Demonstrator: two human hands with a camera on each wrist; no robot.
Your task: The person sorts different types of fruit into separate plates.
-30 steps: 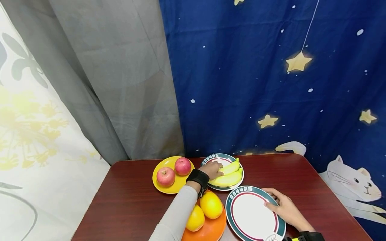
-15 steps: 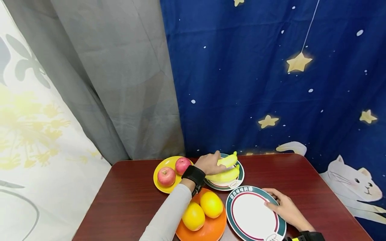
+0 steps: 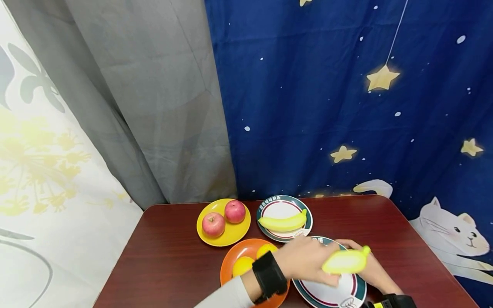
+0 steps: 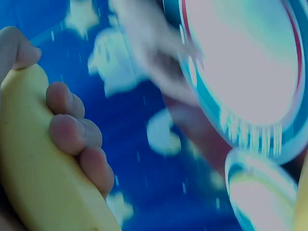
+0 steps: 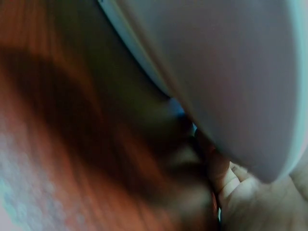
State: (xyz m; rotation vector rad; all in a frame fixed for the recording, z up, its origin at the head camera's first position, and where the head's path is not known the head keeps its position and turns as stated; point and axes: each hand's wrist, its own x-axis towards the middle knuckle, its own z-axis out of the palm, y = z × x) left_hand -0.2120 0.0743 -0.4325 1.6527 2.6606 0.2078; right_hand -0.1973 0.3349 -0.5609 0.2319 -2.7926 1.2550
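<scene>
My left hand [image 3: 308, 259] grips a yellow banana [image 3: 346, 261] above the white plate with the green rim [image 3: 361, 290] at the front right. In the left wrist view, curled fingers [image 4: 67, 134] and the thumb wrap round the banana. That plate's right edge is held by my right hand [image 3: 376, 273], partly covered by the banana in the head view. The right wrist view shows the plate's pale surface [image 5: 226, 72] over the palm [image 5: 260, 204]. A second banana [image 3: 283, 223] lies on a smaller green-rimmed plate [image 3: 269, 203] behind.
At the back left of the dark red table [image 3: 161, 256], a yellow plate [image 3: 231, 235] bears two red apples [image 3: 213, 225]. An orange plate [image 3: 228, 256] with two yellow round fruits [image 3: 242, 266] stands in front, partly behind my left wrist. Curtains [image 3: 277, 107] hang behind the table.
My left hand has lifted one of the two bananas off the back plate and carried it right and nearer, over the front plate. The right hand stays at the plate's edge.
</scene>
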